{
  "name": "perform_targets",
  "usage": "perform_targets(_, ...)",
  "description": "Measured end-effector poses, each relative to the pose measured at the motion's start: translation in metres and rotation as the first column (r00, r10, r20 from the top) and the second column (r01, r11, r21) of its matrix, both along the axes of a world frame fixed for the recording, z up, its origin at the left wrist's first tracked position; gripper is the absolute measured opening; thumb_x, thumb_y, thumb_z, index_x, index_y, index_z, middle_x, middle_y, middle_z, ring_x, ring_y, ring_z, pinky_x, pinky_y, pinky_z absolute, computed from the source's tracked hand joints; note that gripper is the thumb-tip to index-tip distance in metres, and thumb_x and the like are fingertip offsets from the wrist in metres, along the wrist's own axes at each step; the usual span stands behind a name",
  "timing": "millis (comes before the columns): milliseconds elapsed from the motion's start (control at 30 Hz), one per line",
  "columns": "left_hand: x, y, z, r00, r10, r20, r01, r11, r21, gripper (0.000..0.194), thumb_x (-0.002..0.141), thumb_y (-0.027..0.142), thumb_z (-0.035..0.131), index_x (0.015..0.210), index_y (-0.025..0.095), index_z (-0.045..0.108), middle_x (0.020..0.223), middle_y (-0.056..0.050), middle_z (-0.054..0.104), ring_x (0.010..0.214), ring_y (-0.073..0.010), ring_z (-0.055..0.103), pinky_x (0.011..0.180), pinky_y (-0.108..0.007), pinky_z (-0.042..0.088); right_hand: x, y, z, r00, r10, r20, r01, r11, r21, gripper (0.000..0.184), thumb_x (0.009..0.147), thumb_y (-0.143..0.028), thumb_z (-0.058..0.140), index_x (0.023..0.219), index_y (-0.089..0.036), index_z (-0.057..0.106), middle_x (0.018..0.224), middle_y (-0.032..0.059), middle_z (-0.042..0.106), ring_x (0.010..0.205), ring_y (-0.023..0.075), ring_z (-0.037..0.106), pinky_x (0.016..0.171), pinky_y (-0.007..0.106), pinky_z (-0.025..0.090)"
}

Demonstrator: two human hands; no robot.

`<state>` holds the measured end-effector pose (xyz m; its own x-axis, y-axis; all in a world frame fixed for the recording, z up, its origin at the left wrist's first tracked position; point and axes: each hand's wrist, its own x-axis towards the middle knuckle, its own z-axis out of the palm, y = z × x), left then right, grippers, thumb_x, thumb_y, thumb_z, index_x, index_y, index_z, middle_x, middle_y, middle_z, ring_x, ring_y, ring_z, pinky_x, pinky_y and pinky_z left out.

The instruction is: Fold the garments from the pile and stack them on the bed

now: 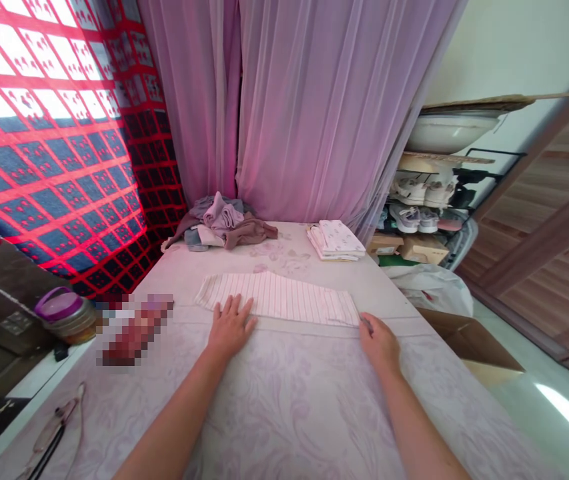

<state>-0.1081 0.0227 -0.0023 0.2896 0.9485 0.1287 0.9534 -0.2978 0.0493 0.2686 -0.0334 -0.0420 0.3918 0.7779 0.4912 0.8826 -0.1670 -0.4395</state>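
Observation:
A striped pink-and-white garment (284, 299) lies folded flat across the middle of the bed (289, 400). My left hand (231, 325) rests flat on its near edge, fingers spread and open. My right hand (378, 341) sits at the garment's right corner, fingers pinched on the fabric edge. A stack of folded white patterned clothes (337, 240) lies at the far right of the bed. A heap of unfolded grey, mauve and brown clothes (224, 225) sits at the far left by the curtain.
Pink curtains (314, 107) hang behind the bed. A shoe rack (424, 200) stands at right, with a cardboard box (469, 337) and a white bag (434, 287) on the floor. At left are a purple-lidded container (64, 313) and a blurred object (137, 330).

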Motion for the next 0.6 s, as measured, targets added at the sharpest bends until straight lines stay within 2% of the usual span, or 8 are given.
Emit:
perform_targets(100,0.0,-0.001,-0.001,0.986,-0.168,-0.003,0.168,0.985,0.034,0.048,0.095,0.042,0.032,0.142,0.031,0.038,0.152,-0.004,0.034,0.141,-0.0264,0.024,0.113,-0.052,0.015,-0.014,-0.002,0.003,0.993,0.021,0.118,-0.029,0.997,0.071,0.04,0.084,-0.033,0.038,0.108,-0.016,0.066,0.116,0.012,0.065,0.106,0.0236,0.058,0.093,0.038,0.043)
perform_targets(167,0.003,-0.001,-0.001,0.963,-0.271,0.008,0.271,0.963,0.013,0.048,0.096,0.041,0.029,0.142,0.03,0.038,0.151,-0.001,0.037,0.141,-0.0228,0.024,0.115,-0.047,0.015,-0.04,-0.004,0.01,0.974,0.112,0.199,-0.125,0.991,0.054,0.043,0.088,-0.033,0.036,0.117,-0.015,0.062,0.126,0.0126,0.06,0.116,0.0238,0.053,0.1,0.04,0.037)
perform_targets(200,0.006,-0.001,-0.002,0.951,-0.309,0.019,0.309,0.951,-0.002,0.049,0.097,0.041,0.028,0.143,0.029,0.037,0.15,0.0,0.037,0.142,-0.0216,0.024,0.115,-0.045,0.015,-0.057,-0.004,0.014,0.948,0.216,0.232,-0.223,0.975,0.001,0.044,0.089,-0.033,0.034,0.121,-0.015,0.06,0.13,0.0123,0.058,0.121,0.0231,0.05,0.103,0.041,0.034)
perform_targets(267,0.013,-0.002,-0.003,0.93,-0.366,0.044,0.367,0.93,-0.029,0.051,0.097,0.043,0.026,0.145,0.027,0.033,0.151,0.0,0.035,0.142,-0.0202,0.022,0.116,-0.043,0.014,-0.097,-0.002,0.024,0.87,0.429,0.244,-0.398,0.902,-0.166,0.046,0.092,-0.032,0.032,0.131,-0.018,0.053,0.141,0.0086,0.049,0.132,0.0205,0.038,0.11,0.04,0.025)
perform_targets(333,0.02,-0.004,-0.004,0.921,-0.385,0.063,0.388,0.92,-0.053,0.054,0.096,0.046,0.024,0.146,0.027,0.03,0.152,0.0,0.033,0.142,-0.02,0.021,0.116,-0.043,0.013,-0.135,0.002,0.032,0.813,0.55,0.188,-0.478,0.817,-0.322,0.048,0.094,-0.033,0.031,0.138,-0.02,0.045,0.146,0.0063,0.042,0.136,0.0185,0.032,0.111,0.038,0.021)
perform_targets(433,0.027,-0.005,-0.005,0.931,-0.358,0.07,0.364,0.927,-0.089,0.055,0.096,0.05,0.021,0.146,0.028,0.03,0.153,0.0,0.032,0.142,-0.0204,0.022,0.115,-0.045,0.014,-0.171,0.008,0.04,0.81,0.577,0.11,-0.472,0.751,-0.461,0.049,0.095,-0.039,0.031,0.141,-0.023,0.042,0.15,0.0071,0.036,0.138,0.0206,0.028,0.112,0.042,0.017)
perform_targets(600,0.027,-0.008,-0.001,0.952,-0.302,0.057,0.307,0.946,-0.109,0.056,0.095,0.053,0.022,0.144,0.03,0.033,0.153,0.0,0.032,0.142,-0.0217,0.022,0.114,-0.047,0.014,-0.18,0.01,0.04,0.834,0.543,0.094,-0.431,0.749,-0.504,0.05,0.096,-0.045,0.029,0.14,-0.026,0.043,0.151,0.0072,0.033,0.14,0.0231,0.025,0.112,0.047,0.013)
